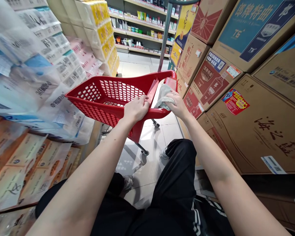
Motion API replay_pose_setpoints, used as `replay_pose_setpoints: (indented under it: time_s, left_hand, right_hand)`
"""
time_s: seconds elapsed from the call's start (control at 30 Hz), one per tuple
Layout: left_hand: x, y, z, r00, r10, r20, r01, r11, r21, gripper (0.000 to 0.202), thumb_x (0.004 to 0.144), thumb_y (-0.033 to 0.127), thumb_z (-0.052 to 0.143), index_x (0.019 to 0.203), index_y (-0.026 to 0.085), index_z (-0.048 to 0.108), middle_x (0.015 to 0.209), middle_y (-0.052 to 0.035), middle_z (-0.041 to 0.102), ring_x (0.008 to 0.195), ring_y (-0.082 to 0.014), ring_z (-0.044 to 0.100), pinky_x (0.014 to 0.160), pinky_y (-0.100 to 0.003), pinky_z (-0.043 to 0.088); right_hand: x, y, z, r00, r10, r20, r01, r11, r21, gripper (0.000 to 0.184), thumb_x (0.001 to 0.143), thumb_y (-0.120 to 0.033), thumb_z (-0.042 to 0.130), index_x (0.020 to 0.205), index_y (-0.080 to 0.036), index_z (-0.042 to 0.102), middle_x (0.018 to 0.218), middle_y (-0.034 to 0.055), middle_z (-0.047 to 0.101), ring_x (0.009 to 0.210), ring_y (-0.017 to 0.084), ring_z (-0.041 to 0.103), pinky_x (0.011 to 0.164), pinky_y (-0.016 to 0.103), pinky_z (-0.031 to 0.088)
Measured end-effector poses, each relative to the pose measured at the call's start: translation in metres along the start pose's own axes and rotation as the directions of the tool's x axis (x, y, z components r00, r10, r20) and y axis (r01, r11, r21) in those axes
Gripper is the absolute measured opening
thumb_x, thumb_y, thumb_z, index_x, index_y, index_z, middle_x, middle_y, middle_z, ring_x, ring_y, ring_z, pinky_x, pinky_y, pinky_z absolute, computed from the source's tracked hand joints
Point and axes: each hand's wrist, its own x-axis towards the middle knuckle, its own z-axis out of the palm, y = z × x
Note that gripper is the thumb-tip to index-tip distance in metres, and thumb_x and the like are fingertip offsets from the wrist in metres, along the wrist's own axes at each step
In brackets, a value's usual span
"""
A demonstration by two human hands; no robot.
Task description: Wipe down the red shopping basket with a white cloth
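Note:
A red plastic shopping cart (118, 82) stands in front of me, its perforated basket stretching to the left. My left hand (137, 107) is closed over the cart's near rim, with the fingers curled inward. My right hand (176, 102) grips a pale grey-green cloth (164, 91) and presses it against the red end of the cart near the handle. Part of the cloth bunches up under the fingers. I see nothing lying in the visible part of the basket.
Stacked cartons (255, 121) line the right side closely. Plastic-wrapped tissue packs (51, 59) rise on the left, with orange packs (31, 164) below. Shelves of bottles (149, 24) stand across the far end. A grey metal pole (165, 36) stands behind the cart on the tiled floor (170, 131).

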Motion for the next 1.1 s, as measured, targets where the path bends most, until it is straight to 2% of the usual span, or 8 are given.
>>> replay_pose_setpoints:
  time_s: [0.17,0.3,0.4,0.53,0.7,0.87,0.97,1.1]
  left_hand:
    - [-0.001,0.004,0.002,0.999,-0.028,0.026,0.027,0.999,0.032,0.041,0.092,0.037,0.029,0.118,0.031,0.061,0.118,-0.0055,0.069,0.099,-0.0275,0.064,0.076,-0.036,0.044]
    - [-0.002,0.007,0.004,0.999,-0.037,0.025,0.035,0.998,0.048,0.044,0.092,0.036,0.027,0.121,0.031,0.060,0.122,-0.0044,0.068,0.104,-0.0273,0.063,0.078,-0.036,0.045]
    - [-0.004,0.009,0.004,0.999,-0.037,0.030,0.035,0.998,0.045,0.046,0.092,0.035,0.024,0.123,0.031,0.059,0.124,-0.0031,0.066,0.108,-0.0265,0.062,0.080,-0.036,0.045]
    - [-0.007,0.012,0.003,0.999,-0.027,0.025,0.026,0.999,0.033,0.047,0.092,0.034,0.023,0.122,0.031,0.060,0.124,-0.0020,0.066,0.110,-0.0255,0.061,0.080,-0.035,0.046]
    - [-0.001,0.004,0.000,0.998,-0.029,0.050,0.027,0.999,0.041,0.048,0.092,0.039,0.023,0.123,0.034,0.060,0.122,-0.0022,0.067,0.109,-0.0265,0.062,0.082,-0.037,0.045]
    - [0.015,-0.029,-0.001,0.976,-0.148,0.157,0.140,0.988,0.059,0.056,0.092,0.048,0.018,0.125,0.030,0.060,0.126,-0.0066,0.065,0.112,-0.0312,0.061,0.090,-0.042,0.044]
    - [0.020,-0.044,0.000,0.957,-0.192,0.219,0.171,0.979,0.111,0.059,0.091,0.047,0.017,0.112,0.023,0.067,0.127,-0.0118,0.064,0.115,-0.0336,0.059,0.091,-0.044,0.043]
    - [0.020,-0.043,0.001,0.950,-0.222,0.219,0.194,0.971,0.142,0.062,0.090,0.044,0.015,0.105,0.018,0.070,0.123,-0.0154,0.066,0.113,-0.0343,0.060,0.090,-0.044,0.044]
  right_hand:
    - [-0.014,-0.025,-0.002,0.999,-0.031,0.023,0.033,0.997,-0.069,0.025,0.091,-0.032,0.044,0.085,-0.024,0.067,0.088,0.0015,0.068,0.092,0.021,0.057,0.097,0.038,0.037]
    - [-0.006,-0.056,-0.007,0.984,0.113,0.138,-0.064,0.946,-0.319,0.026,0.089,-0.033,0.045,0.084,-0.020,0.067,0.086,0.0059,0.069,0.095,0.024,0.059,0.089,0.035,0.039]
    - [0.012,-0.074,-0.006,0.915,0.318,0.249,-0.156,0.847,-0.509,0.034,0.091,-0.034,0.041,0.085,-0.016,0.069,0.087,0.0100,0.071,0.091,0.024,0.063,0.083,0.033,0.040]
    - [0.032,-0.085,0.001,0.828,0.497,0.259,-0.245,0.737,-0.629,0.039,0.091,-0.039,0.042,0.099,-0.013,0.070,0.098,0.0148,0.072,0.093,0.026,0.066,0.079,0.032,0.041]
    - [0.025,-0.087,0.001,0.883,0.374,0.285,-0.129,0.776,-0.618,0.043,0.095,-0.038,0.034,0.101,-0.015,0.070,0.099,0.0119,0.072,0.093,0.024,0.065,0.077,0.029,0.038]
    - [0.015,-0.080,-0.003,0.926,0.261,0.273,-0.064,0.820,-0.568,0.045,0.094,-0.045,0.036,0.093,-0.016,0.070,0.089,0.0077,0.072,0.083,0.020,0.064,0.071,0.027,0.034]
    - [0.017,-0.077,-0.004,0.913,0.272,0.304,-0.068,0.837,-0.543,0.047,0.093,-0.050,0.037,0.091,-0.016,0.070,0.088,0.0069,0.072,0.081,0.020,0.064,0.068,0.027,0.033]
    - [0.028,-0.077,-0.004,0.866,0.335,0.371,-0.088,0.833,-0.546,0.057,0.091,-0.062,0.038,0.091,-0.015,0.071,0.091,0.0100,0.072,0.085,0.022,0.065,0.070,0.027,0.036]
